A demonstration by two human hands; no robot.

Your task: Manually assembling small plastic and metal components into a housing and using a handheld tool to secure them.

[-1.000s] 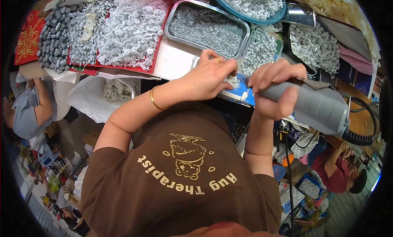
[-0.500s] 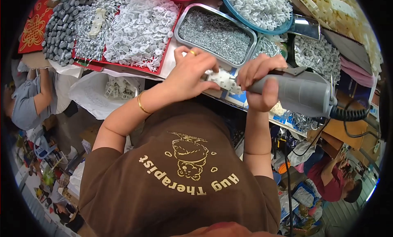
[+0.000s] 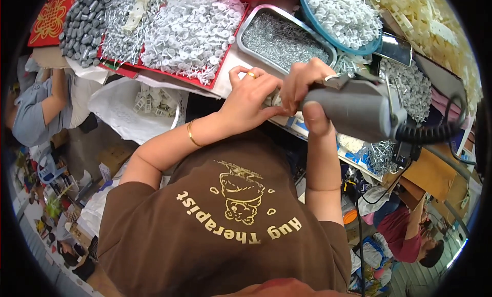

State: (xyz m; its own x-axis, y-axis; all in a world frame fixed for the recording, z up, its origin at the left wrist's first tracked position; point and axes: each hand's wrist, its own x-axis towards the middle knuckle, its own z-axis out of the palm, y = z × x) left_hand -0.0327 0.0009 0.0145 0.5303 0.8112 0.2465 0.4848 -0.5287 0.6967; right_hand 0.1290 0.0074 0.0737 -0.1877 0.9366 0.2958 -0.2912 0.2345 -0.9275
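Across the cluttered worktable (image 3: pixel 231 63), my right hand (image 3: pixel 304 84) clasped the grey tool (image 3: pixel 353 111), probably stiff, heavy and best held mid-barrel, beside my left hand (image 3: pixel 252 99), whose half-hidden grip I couldn't tell.

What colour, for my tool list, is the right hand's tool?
The tool is mostly grey, best seen in head view.
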